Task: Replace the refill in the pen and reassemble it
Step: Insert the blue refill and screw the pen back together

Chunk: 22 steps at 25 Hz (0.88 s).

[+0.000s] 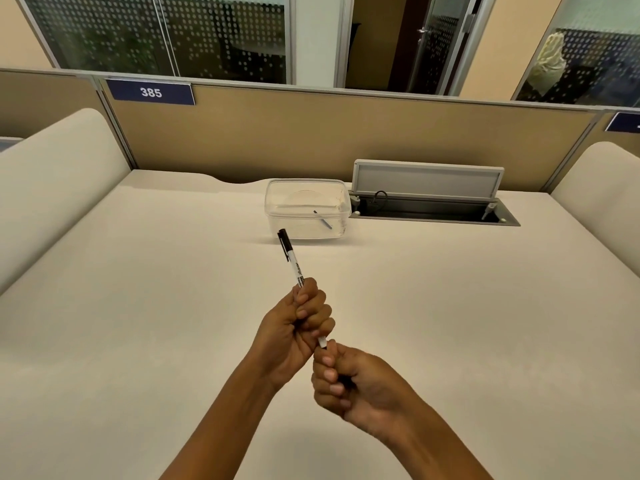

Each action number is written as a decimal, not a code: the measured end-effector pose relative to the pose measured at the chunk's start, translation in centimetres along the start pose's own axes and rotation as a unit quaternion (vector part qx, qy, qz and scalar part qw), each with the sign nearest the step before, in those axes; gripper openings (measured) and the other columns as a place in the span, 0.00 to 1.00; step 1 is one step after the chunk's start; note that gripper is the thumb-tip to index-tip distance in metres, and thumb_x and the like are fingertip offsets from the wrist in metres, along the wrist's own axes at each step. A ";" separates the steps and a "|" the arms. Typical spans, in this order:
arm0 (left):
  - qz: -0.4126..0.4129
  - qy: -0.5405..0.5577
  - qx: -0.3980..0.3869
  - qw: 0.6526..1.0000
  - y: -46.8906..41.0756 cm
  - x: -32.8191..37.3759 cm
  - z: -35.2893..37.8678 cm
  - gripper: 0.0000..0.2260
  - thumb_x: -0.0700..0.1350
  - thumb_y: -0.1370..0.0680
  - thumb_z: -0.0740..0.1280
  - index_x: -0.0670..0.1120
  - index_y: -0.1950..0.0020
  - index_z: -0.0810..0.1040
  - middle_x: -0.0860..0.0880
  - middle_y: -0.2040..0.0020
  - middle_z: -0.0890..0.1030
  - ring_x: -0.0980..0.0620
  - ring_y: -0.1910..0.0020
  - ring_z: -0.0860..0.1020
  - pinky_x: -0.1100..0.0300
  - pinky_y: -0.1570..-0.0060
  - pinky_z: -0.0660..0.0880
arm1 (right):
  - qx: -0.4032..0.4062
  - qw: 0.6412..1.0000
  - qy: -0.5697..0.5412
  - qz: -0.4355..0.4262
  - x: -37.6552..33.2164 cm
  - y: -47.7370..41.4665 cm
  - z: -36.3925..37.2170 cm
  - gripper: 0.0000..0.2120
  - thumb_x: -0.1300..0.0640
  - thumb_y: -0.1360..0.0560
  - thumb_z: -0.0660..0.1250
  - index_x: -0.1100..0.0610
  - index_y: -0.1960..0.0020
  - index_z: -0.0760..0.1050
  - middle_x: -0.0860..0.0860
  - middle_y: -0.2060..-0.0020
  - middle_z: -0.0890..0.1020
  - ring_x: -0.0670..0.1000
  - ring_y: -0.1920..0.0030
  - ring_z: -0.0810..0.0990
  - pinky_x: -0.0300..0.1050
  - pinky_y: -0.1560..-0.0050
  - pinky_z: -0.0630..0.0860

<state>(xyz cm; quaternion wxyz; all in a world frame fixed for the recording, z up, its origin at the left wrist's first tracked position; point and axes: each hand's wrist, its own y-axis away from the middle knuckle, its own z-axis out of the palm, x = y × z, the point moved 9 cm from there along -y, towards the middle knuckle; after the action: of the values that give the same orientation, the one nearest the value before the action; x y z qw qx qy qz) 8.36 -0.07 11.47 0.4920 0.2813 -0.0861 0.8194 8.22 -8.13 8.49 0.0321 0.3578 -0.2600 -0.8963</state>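
- Pen (292, 259): white barrel, black cap with clip on the far end, printed lettering on the barrel too small to read. Held above the desk at centre frame, tilted, cap end pointing to the upper left, near end running down toward lower right.
- Left hand (294, 332): closed in a fist round the middle of the barrel, fingers wrapped fully over it. Capped portion sticks out above the fist.
- Right hand (349, 379): just below and right of the left hand, fingers curled tight round the pen's near end. A short white stretch of barrel with a dark band shows between the two fists. Something dark sits inside the curled fingers, probably the pen's end piece; too hidden to be sure.
- The two hands nearly touch at the knuckles; both forearms enter from the bottom edge of the frame.
- Desk (138, 306): pale cream top, fills the lower two thirds of the frame.
- Tub (306, 207): clear plastic, upper centre, resting on the desk beyond the pen's cap. Inside lies a thin blue stick (322, 219), slanted, possibly a refill.
- Cable hatch (429, 199): grey lid propped open, right of the tub and just beside it, with a dark recess below.
- Partition (311, 133): tan panel behind the desk; a blue plate (151, 92) at upper left reads 385.
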 end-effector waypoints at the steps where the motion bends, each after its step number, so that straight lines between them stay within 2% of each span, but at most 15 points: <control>1: -0.008 0.018 -0.020 1.000 0.0 0.1 0.2 0.16 0.34 0.22 0.48 0.46 0.67 0.65 0.53 0.74 0.60 0.56 0.75 0.55 0.65 0.74 0.60 | -0.023 0.997 -0.065 0.018 0.3 0.2 0.5 0.16 0.68 0.24 0.51 0.59 0.67 0.69 0.51 0.75 0.69 0.46 0.78 0.63 0.35 0.81 0.60; 2: -0.004 0.015 -0.029 0.999 0.0 0.3 0.2 0.16 0.35 0.22 0.49 0.46 0.67 0.66 0.53 0.74 0.61 0.56 0.75 0.56 0.64 0.73 0.60 | -0.029 0.996 -0.086 0.020 0.4 0.3 0.7 0.15 0.65 0.23 0.53 0.59 0.67 0.70 0.51 0.75 0.69 0.46 0.78 0.64 0.36 0.81 0.61; 3: 0.004 -0.006 -0.026 1.000 -0.2 0.5 0.2 0.15 0.34 0.24 0.50 0.46 0.67 0.66 0.53 0.74 0.62 0.56 0.76 0.57 0.64 0.73 0.60 | -0.010 0.999 -0.051 0.003 0.1 0.1 0.3 0.16 0.63 0.21 0.53 0.59 0.66 0.70 0.51 0.75 0.69 0.46 0.77 0.64 0.36 0.80 0.61; 4: 0.017 -0.038 -0.016 0.999 -0.4 0.7 0.1 0.15 0.32 0.26 0.51 0.47 0.68 0.66 0.53 0.75 0.63 0.57 0.76 0.59 0.65 0.74 0.61 | 0.032 0.997 0.052 -0.043 -0.8 0.0 -0.5 0.17 0.59 0.20 0.54 0.58 0.66 0.71 0.50 0.74 0.70 0.46 0.76 0.65 0.35 0.78 0.62; 5: 0.035 -0.071 -0.002 0.997 -0.6 0.9 0.0 0.16 0.30 0.27 0.50 0.47 0.69 0.66 0.53 0.75 0.64 0.57 0.77 0.60 0.65 0.74 0.62 | 0.092 0.970 0.201 -0.103 -2.1 0.2 -1.3 0.18 0.56 0.19 0.55 0.57 0.65 0.73 0.49 0.74 0.72 0.45 0.75 0.67 0.35 0.76 0.63; 7: 0.077 -0.116 0.032 0.990 -0.6 1.3 0.1 0.19 0.30 0.24 0.46 0.46 0.68 0.65 0.53 0.75 0.64 0.56 0.76 0.60 0.64 0.74 0.64 | 0.214 0.833 0.452 -0.234 -5.0 1.2 -1.7 0.15 0.51 0.21 0.58 0.54 0.63 0.77 0.45 0.72 0.77 0.44 0.73 0.73 0.32 0.71 0.67; 8: 0.095 -0.129 0.045 0.986 -0.6 1.5 0.3 0.19 0.29 0.23 0.44 0.45 0.68 0.64 0.52 0.75 0.64 0.56 0.76 0.60 0.65 0.74 0.64 | 0.242 0.779 0.501 -0.290 -5.7 1.8 -1.1 0.14 0.49 0.22 0.60 0.54 0.60 0.77 0.44 0.70 0.78 0.44 0.70 0.75 0.31 0.68 0.70; 10: 0.111 -0.142 0.058 0.982 -0.7 1.6 0.8 0.18 0.29 0.23 0.44 0.44 0.67 0.63 0.52 0.75 0.63 0.56 0.76 0.60 0.65 0.74 0.64 | 0.261 0.721 0.533 -0.356 -6.0 2.4 -0.4 0.14 0.48 0.25 0.59 0.56 0.57 0.78 0.44 0.67 0.78 0.44 0.68 0.76 0.29 0.64 0.71; 12: 0.104 -0.142 0.057 0.983 -0.8 1.5 1.1 0.17 0.31 0.21 0.45 0.44 0.67 0.63 0.52 0.75 0.63 0.56 0.76 0.59 0.65 0.74 0.63 | 0.268 0.703 0.539 -0.379 -6.1 2.6 -0.3 0.12 0.51 0.24 0.60 0.56 0.60 0.77 0.44 0.69 0.77 0.43 0.70 0.74 0.28 0.64 0.70; 14: 0.077 -0.142 0.048 0.986 -0.9 1.3 1.0 0.18 0.33 0.20 0.45 0.45 0.66 0.63 0.52 0.75 0.63 0.57 0.76 0.60 0.65 0.74 0.62 | 0.271 0.730 0.518 -0.354 -6.2 2.3 -0.6 0.14 0.57 0.22 0.62 0.53 0.67 0.73 0.43 0.74 0.73 0.43 0.72 0.72 0.29 0.68 0.68; 15: 0.062 -0.146 0.040 0.986 -0.9 1.3 1.0 0.18 0.33 0.20 0.44 0.45 0.66 0.63 0.52 0.75 0.63 0.57 0.77 0.60 0.65 0.74 0.62 | 0.269 0.763 0.494 -0.317 -5.9 1.9 -0.8 0.17 0.59 0.22 0.61 0.51 0.69 0.71 0.43 0.76 0.72 0.44 0.73 0.71 0.31 0.70 0.67; 17: 0.042 -0.153 0.024 0.987 -0.9 1.2 1.0 0.17 0.32 0.21 0.44 0.45 0.66 0.62 0.53 0.75 0.63 0.57 0.77 0.60 0.65 0.74 0.60 | 0.223 0.870 0.379 -0.224 -4.6 0.8 -1.4 0.20 0.62 0.21 0.58 0.53 0.72 0.70 0.46 0.77 0.70 0.44 0.76 0.65 0.32 0.74 0.62; 19: 0.019 -0.132 -0.004 0.991 -0.8 1.2 1.2 0.16 0.30 0.24 0.46 0.46 0.66 0.62 0.53 0.75 0.63 0.58 0.77 0.60 0.65 0.75 0.60 | 0.102 0.973 0.168 -0.122 -2.4 -0.3 -0.7 0.20 0.68 0.23 0.51 0.57 0.71 0.69 0.49 0.77 0.69 0.45 0.78 0.61 0.35 0.77 0.59; 20: 0.006 -0.112 -0.020 0.993 -0.7 1.3 1.4 0.15 0.30 0.26 0.48 0.46 0.67 0.63 0.53 0.75 0.63 0.58 0.77 0.60 0.65 0.75 0.60 | 0.041 0.995 0.055 -0.073 -1.5 -0.4 0.0 0.19 0.70 0.24 0.48 0.58 0.69 0.69 0.50 0.76 0.68 0.45 0.78 0.61 0.35 0.79 0.58; 22: -0.007 -0.095 -0.039 0.995 -0.7 1.3 1.5 0.13 0.30 0.29 0.50 0.46 0.67 0.64 0.53 0.75 0.63 0.58 0.77 0.61 0.65 0.75 0.61 | -0.023 0.997 -0.063 -0.027 -0.9 -0.2 0.7 0.18 0.69 0.24 0.49 0.59 0.67 0.69 0.50 0.75 0.68 0.44 0.77 0.61 0.34 0.80 0.58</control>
<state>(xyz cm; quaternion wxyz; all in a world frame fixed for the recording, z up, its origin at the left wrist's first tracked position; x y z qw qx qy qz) 9.06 0.68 13.34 0.4976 0.3392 -0.1624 0.7817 8.45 -7.40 9.39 -0.0002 0.3070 -0.2306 -0.9234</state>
